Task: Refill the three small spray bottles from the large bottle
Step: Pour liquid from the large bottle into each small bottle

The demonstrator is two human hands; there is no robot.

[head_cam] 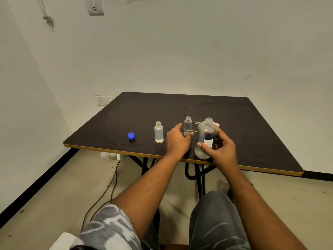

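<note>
Blue cap (pixel 131 136) lying far left on the table (pixel 243 123); filled small bottle (pixel 159 132) standing upright. Left hand (pixel 177 140) is gripping the empty small bottle (pixel 188 125) at its base. Just right of it, right hand (pixel 222 150) is wrapping the upright large bottle (pixel 206 136); pour probably tipping leftward.

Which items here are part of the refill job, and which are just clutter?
Job:
large bottle, held by right hand
empty small bottle, held by left hand
filled small bottle
blue cap

Lying about:
floor cable
wall socket
wall switch
</note>
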